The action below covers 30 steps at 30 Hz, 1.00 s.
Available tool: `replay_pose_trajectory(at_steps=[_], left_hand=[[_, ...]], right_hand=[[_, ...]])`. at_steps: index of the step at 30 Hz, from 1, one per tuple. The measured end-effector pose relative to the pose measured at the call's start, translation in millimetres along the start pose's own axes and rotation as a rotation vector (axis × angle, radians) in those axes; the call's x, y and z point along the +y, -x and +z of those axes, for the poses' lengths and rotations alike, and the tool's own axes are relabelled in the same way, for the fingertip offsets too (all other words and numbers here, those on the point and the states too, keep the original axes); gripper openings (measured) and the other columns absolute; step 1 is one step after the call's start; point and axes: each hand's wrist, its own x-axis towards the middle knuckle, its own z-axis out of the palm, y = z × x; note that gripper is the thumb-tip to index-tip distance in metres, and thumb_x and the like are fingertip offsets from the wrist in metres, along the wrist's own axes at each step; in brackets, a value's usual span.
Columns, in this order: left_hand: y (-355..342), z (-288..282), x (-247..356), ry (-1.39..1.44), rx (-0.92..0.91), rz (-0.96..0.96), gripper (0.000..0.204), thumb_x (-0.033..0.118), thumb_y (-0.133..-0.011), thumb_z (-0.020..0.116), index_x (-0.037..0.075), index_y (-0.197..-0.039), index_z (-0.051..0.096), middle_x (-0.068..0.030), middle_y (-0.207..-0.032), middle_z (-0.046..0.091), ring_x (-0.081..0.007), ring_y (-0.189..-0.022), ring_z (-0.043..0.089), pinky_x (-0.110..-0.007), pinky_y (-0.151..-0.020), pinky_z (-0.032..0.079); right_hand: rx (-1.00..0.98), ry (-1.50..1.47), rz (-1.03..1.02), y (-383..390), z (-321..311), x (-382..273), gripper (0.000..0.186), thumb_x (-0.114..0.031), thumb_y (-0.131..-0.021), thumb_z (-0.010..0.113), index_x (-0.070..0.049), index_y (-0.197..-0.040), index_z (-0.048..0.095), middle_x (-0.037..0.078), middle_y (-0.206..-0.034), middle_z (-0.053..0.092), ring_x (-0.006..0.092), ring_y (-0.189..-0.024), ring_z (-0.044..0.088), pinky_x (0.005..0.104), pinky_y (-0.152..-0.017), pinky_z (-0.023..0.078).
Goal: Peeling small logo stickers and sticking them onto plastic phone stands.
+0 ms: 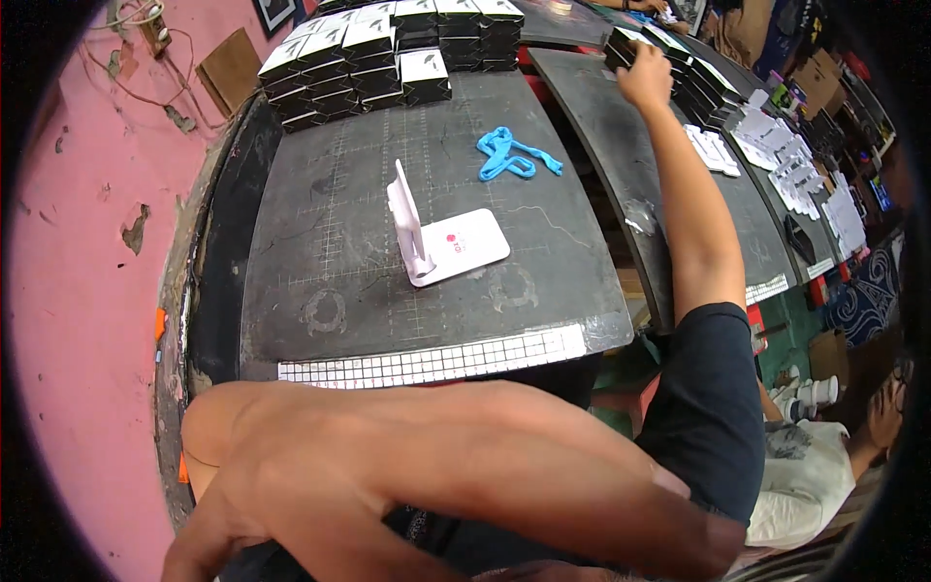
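Note:
My right hand (648, 78) reaches far out to the upper right, its fingers closed over the near end of a black box with a white top (626, 44). The fingertips are partly hidden against it. Very close to the camera, my left hand (388, 456) is large and blurred across the lower edge. Its fingers stretch out to the right, with nothing visible in them. On the grey mat in front of me stands a white L-shaped stand (465, 247), with a flat base, a raised upright panel and small red marks. Neither hand touches it.
Black-and-white boxes (330, 63) are stacked at the mat's far end. A blue cloth strip (504, 155) lies beyond the stand. White parts (790, 160) fill the right-hand table, past a gap. A pink wall (78, 291) borders the left. Another person (805, 475) sits at lower right.

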Motion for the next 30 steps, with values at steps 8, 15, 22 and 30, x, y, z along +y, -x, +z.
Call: replay_pose_trajectory(at_steps=[8, 15, 22, 30], left_hand=[[-108.4, -50.1, -38.1, 0.132, -0.697, 0.374, 0.036, 0.053, -0.108, 0.058, 0.018, -0.111, 0.067, -0.0140, -0.106, 0.069, -0.0358, -0.104, 0.069, -0.057, -0.098, 0.052], [-234.8, -162.2, -85.3, 0.100, -0.262, 0.604, 0.078, 0.079, -0.103, 0.040, 0.009, -0.124, 0.070, -0.0136, -0.135, 0.064, -0.0274, -0.112, 0.056, -0.042, -0.097, 0.045], [-265.7, -209.8, -163.0, 0.023, 0.062, 0.233, 0.066, 0.060, -0.116, 0.032, 0.006, -0.120, 0.070, -0.0076, -0.118, 0.074, -0.0172, -0.100, 0.066, -0.033, -0.091, 0.051], [-260.4, -200.5, -172.5, -0.089, 0.072, 0.068, 0.071, 0.064, -0.115, 0.030, 0.006, -0.118, 0.071, -0.0070, -0.113, 0.074, -0.0145, -0.098, 0.066, -0.032, -0.091, 0.050]], right_hand=[[0.028, 0.119, 0.104, -35.2, 55.1, 22.2, 0.066, -0.010, -0.096, 0.069, -0.018, -0.159, 0.053, 0.011, -0.169, 0.047, 0.0413, -0.157, 0.038, 0.0618, -0.122, 0.037], [0.034, 0.231, 0.016, -36.5, 53.3, 32.9, 0.044, -0.014, -0.101, 0.062, -0.020, -0.145, 0.066, 0.007, -0.136, 0.073, 0.0302, -0.136, 0.061, 0.0552, -0.115, 0.044], [0.038, 0.196, 0.049, -44.5, 57.3, 34.9, 0.031, -0.013, -0.102, 0.061, -0.016, -0.131, 0.073, 0.013, -0.131, 0.065, 0.0334, -0.128, 0.061, 0.0487, -0.102, 0.053], [0.004, 0.061, -0.001, -45.9, 62.9, 40.1, 0.031, -0.007, -0.101, 0.059, -0.013, -0.130, 0.068, 0.015, -0.131, 0.072, 0.0365, -0.124, 0.069, 0.0484, -0.096, 0.060]])
